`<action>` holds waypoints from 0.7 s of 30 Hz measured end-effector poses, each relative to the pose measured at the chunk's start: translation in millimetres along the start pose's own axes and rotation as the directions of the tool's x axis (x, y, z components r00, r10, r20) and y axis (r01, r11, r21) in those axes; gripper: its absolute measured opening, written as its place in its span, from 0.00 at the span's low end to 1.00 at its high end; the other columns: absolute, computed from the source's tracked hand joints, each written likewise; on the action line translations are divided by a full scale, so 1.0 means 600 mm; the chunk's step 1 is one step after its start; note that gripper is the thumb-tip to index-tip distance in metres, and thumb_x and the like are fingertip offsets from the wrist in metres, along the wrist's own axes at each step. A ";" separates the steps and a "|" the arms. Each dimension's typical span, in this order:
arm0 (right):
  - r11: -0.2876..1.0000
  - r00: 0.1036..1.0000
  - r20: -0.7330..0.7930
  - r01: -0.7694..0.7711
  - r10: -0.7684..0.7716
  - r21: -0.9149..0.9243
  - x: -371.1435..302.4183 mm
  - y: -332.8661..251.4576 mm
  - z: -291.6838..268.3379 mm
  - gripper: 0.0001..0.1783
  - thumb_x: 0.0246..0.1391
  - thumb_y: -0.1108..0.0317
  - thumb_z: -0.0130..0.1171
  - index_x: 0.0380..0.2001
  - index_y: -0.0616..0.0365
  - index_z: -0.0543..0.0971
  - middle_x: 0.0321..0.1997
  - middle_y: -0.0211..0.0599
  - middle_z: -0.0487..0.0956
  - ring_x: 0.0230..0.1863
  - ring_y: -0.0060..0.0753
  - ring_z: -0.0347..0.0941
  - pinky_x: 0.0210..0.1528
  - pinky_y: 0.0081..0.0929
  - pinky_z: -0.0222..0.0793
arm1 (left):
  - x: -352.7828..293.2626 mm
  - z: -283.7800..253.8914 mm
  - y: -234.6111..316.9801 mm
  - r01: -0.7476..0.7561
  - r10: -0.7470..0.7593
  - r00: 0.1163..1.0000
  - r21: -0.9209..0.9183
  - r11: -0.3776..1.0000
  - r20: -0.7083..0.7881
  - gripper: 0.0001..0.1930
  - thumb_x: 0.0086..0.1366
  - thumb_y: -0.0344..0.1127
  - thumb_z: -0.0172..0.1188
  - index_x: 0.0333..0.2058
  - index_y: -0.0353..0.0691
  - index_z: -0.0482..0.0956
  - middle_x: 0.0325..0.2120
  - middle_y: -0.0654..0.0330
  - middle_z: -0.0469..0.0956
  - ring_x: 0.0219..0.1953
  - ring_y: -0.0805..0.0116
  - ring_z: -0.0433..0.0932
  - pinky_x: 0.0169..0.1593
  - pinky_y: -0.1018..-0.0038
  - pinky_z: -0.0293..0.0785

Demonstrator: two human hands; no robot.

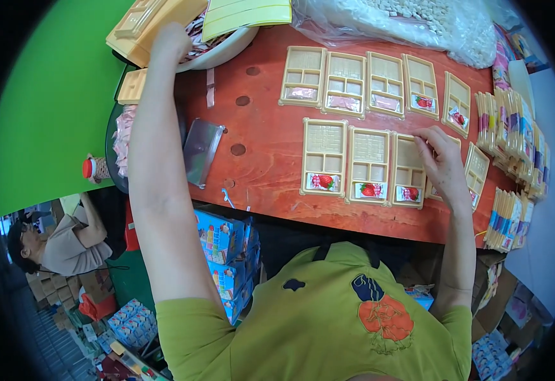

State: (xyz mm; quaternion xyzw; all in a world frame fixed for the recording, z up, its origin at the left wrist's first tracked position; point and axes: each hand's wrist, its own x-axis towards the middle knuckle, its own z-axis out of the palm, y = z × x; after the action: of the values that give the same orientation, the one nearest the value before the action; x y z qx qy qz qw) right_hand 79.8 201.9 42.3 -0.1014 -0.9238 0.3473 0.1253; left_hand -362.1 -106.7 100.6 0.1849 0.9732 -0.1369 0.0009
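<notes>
My left hand (172,44) reaches into a white basin (233,51) of small wrapped packets (196,33); its fingertips are hidden there. On the red table, several cream plastic compartment trays stand in two rows. My right hand (444,159) is over the near row, partly covering one tray. Its thumb and forefinger are bent close together beside the rim of the neighbouring tray (409,155); whatever they may pinch is too small to make out. Strawberry-printed sachets (322,182) lie in the bottom compartments of near-row trays. Some far-row trays hold pale pink sachets (343,103).
Stacked, filled trays (509,127) line the right edge. A clear bag of small white pieces (411,19) lies at the back. A clear plastic box (203,152) and pink packets (125,136) are at left. Blue cartons (223,247) stand below the table. Another person (68,241) is at far left.
</notes>
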 end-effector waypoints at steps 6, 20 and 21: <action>0.996 0.999 -0.018 0.029 -0.027 0.089 0.018 -0.032 0.020 0.08 0.63 0.73 0.57 0.43 0.64 0.79 0.36 0.35 0.78 0.33 0.22 0.72 0.37 0.20 0.69 | -0.138 -0.090 -0.016 -0.037 0.002 0.982 -0.186 0.982 -0.187 0.10 0.59 0.32 0.59 0.33 0.31 0.84 0.28 0.48 0.84 0.30 0.53 0.84 0.39 0.61 0.78; 0.888 0.997 0.070 -0.016 -0.018 0.460 0.103 -0.067 0.073 0.15 0.64 0.63 0.59 0.45 0.64 0.80 0.34 0.27 0.78 0.35 0.15 0.73 0.39 0.16 0.70 | -0.314 0.023 0.309 0.273 0.622 0.752 -0.962 0.007 0.218 0.12 0.55 0.39 0.70 0.33 0.37 0.84 0.26 0.66 0.81 0.26 0.81 0.75 0.34 0.81 0.70; 0.869 0.993 0.112 -0.081 0.029 0.488 0.098 -0.058 0.073 0.15 0.64 0.62 0.59 0.44 0.65 0.80 0.34 0.27 0.79 0.35 0.15 0.73 0.39 0.17 0.70 | -0.317 0.027 0.312 0.277 0.629 0.746 -0.961 0.005 0.218 0.12 0.55 0.39 0.70 0.33 0.37 0.84 0.26 0.66 0.81 0.26 0.81 0.75 0.34 0.81 0.70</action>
State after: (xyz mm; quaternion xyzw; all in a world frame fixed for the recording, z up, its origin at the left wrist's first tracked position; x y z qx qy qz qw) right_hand 7.4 165.3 43.4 -0.0749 -0.8069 0.5789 0.0901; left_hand -118.3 -11.8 45.3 0.2068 0.6801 0.5264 0.4664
